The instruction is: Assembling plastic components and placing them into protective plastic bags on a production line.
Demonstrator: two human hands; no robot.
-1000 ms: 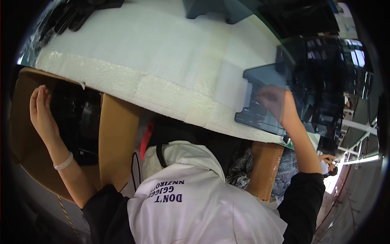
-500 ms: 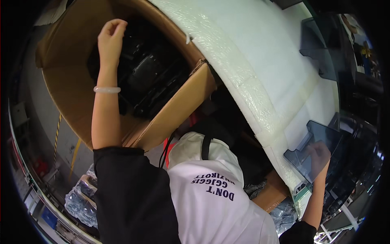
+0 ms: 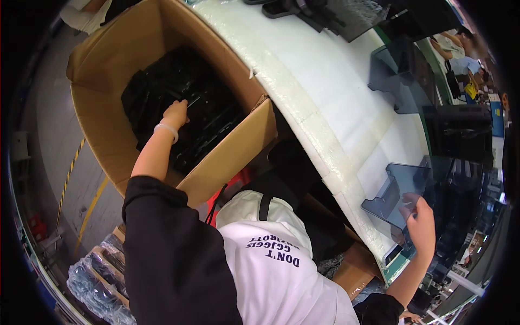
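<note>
Down in the cardboard box at the left, my left hand is closed over a pile of black plastic parts. What its fingers pinch, if anything, is lost against the dark parts. At the right edge of the table, my right hand grips a translucent blue-grey plastic cover with a notched edge. Some of its fingers show through the cover. Farther back on the table stands a second translucent cover, apart from both hands.
White foam padding covers the table, with a thick taped edge beside the box. Black parts lie at its far end. Plastic-wrapped pieces are at the lower left, near yellow floor tape. Other people are at the far right.
My left hand has come down from above the box's far side onto the black parts. My right hand stays at the cover's edge. The whole view has shifted somewhat.
</note>
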